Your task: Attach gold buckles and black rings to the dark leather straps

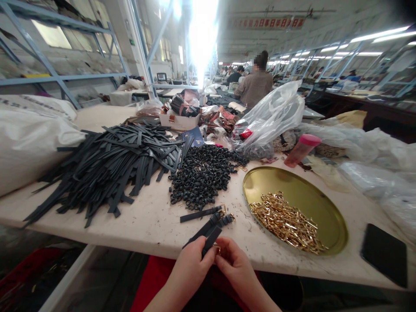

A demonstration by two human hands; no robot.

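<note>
At the table's front edge my left hand point(192, 263) is closed on a dark strap point(212, 241), whose flat end sticks up past the fingers. My right hand point(234, 261) meets it from the right, its fingers pinched on a small gold buckle point(217, 248) at the strap. Just beyond both hands lie a few straps with gold buckles point(224, 220). Farther back is a heap of small black loops point(203, 175), with a large pile of dark strips point(120, 160) to its left. Gold buckles point(287, 221) lie on a round gold tray point(334, 216) at the right.
A black phone point(384, 255) lies at the right edge of the table point(146, 229). Behind the tray stands a tilted pink-lidded container point(301, 150). Plastic bags point(269, 117) and a white box point(180, 122) are at the back. A white sack point(35, 138) fills the left. A person point(256, 82) sits beyond.
</note>
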